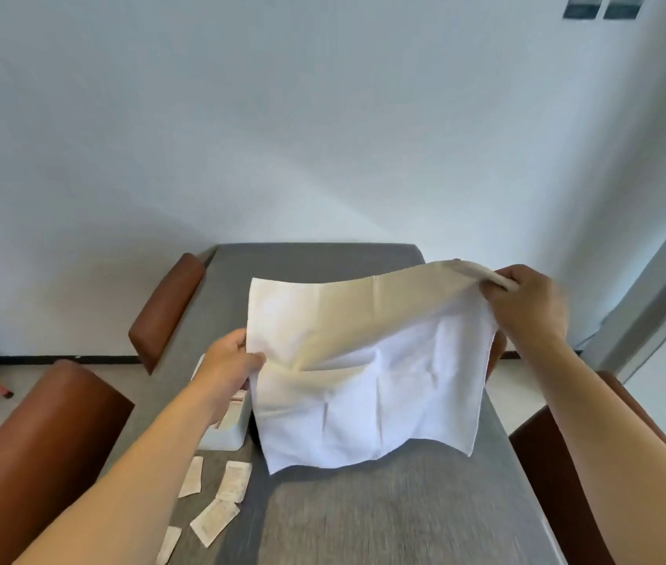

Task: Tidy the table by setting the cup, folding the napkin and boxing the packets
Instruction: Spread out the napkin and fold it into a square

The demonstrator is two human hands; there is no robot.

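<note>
A large white napkin (368, 369) hangs spread above the grey table (384, 519), held up by both hands. My left hand (229, 360) pinches its left edge, and my right hand (527, 307) grips its raised far right corner. A white box (229, 426) stands on the table at the left, partly hidden behind my left forearm and the napkin. Several white packets (217, 497) lie scattered on the table in front of the box. No cup shows; the napkin hides the middle of the table.
Brown padded chairs stand at the left (33, 446), back left (168, 307) and right (543, 462) of the table. A white wall rises behind the table's far edge. A grey door frame (657, 287) is at the right.
</note>
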